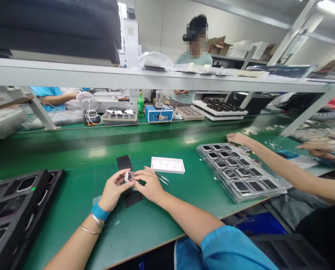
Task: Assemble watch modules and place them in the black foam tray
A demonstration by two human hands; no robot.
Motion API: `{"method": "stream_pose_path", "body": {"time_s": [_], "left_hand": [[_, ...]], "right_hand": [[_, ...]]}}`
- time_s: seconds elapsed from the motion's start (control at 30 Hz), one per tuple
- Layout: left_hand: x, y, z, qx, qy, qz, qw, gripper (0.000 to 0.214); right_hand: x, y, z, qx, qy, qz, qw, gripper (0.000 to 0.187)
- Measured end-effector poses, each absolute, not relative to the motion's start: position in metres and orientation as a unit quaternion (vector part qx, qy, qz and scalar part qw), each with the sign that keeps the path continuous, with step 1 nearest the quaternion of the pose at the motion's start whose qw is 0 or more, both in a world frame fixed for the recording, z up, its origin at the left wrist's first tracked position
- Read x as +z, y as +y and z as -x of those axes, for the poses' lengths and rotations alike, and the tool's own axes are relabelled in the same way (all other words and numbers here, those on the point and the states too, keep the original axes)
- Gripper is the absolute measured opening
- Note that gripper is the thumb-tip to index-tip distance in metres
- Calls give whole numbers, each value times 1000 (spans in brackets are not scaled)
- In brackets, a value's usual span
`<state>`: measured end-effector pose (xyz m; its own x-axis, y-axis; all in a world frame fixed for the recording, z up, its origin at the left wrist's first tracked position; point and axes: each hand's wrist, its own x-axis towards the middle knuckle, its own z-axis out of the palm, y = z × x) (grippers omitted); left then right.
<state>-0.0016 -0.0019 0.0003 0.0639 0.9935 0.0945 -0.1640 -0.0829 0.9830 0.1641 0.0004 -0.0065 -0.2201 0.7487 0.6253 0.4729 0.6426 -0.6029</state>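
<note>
A small smartwatch case [128,176], pale-rimmed with dark parts inside, is held up above the bench between both hands. My left hand [113,189] pinches it from the left, thumb and fingers at its edge. From the right, my right hand [149,183] has its fingertips closed on the case's other side; whether they also hold a tiny part is hidden. Just beyond the hands lies a black pad [124,162], with another dark piece [133,198] below them. Tweezers [163,178] rest on the green bench by my right hand, near a white tray [181,166] of tiny parts.
Black foam trays [38,198] with watch cases stand at left. On the right, clear plastic trays [226,187] hold several watch pieces, and a co-worker's arm [285,170] reaches past them. A shelf beam [100,77] crosses above the bench; a blue device [158,113] stands at the back.
</note>
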Motion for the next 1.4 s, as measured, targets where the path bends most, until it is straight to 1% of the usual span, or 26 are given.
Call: {"method": "stream_pose_path", "body": {"time_s": [0.23, 0.33, 0.63, 0.87, 1.0, 1.13, 1.27, 1.33, 1.4], "left_hand": [[3, -6, -3, 560, 425, -477, 527, 55], [4, -6, -3, 562, 422, -473, 531, 55], [-1, -7, -6, 569, 435, -484, 502, 53], [-3, -6, -8, 569, 439, -477, 506, 58], [3, -8, -8, 580, 432, -436, 536, 59], [10, -7, -3, 586, 388, -366, 611, 51], [11, -3, 4, 581, 346, -328, 660, 47], [10, -3, 5, 579, 338, -329, 665, 45], [10, -4, 5, 575, 333, -341, 665, 45]], "right_hand": [[-5, 0, -165, 187, -769, 411, 452, 11], [-4, 1, -166, 193, -769, 409, 453, 10], [-6, -1, -163, 177, -762, 428, 453, 11], [-6, -1, -160, 151, -773, 434, 437, 12], [0, 6, -165, 120, -776, 446, 430, 12], [12, 29, -203, 48, -734, 513, 443, 13], [19, 52, -243, -18, -661, 564, 495, 15], [20, 51, -243, 2, -657, 551, 515, 17], [19, 41, -227, 80, -681, 512, 518, 18]]}}
